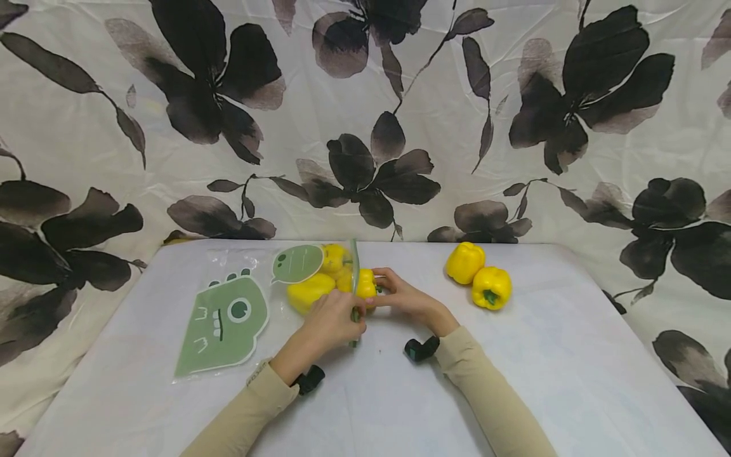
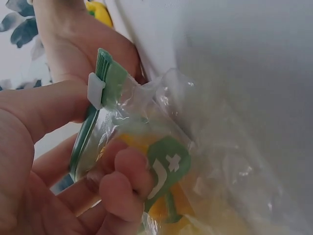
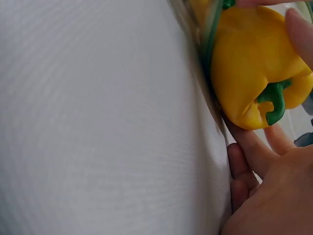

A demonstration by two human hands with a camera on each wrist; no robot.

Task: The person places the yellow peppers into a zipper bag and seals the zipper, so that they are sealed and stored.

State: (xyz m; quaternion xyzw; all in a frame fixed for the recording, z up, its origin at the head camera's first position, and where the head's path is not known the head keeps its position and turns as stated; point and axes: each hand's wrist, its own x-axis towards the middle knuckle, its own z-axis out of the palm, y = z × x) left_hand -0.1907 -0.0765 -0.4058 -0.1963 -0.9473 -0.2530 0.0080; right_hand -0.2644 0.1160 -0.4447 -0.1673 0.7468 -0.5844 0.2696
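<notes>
A clear zip bag with a green cartoon monster print lies on the left half of the table, its mouth facing right. Several yellow bell peppers are inside it. My left hand grips the bag's green-edged mouth; the left wrist view shows a white slider near the thumb. At that opening my right hand holds another yellow bell pepper between thumb and fingers, its curled green stem turned outward. Part of this pepper lies behind the bag's edge in the head view.
Two more yellow bell peppers, one behind and one in front, stand side by side at the right rear of the white-covered table. A floral cloth hangs behind the table's far edge.
</notes>
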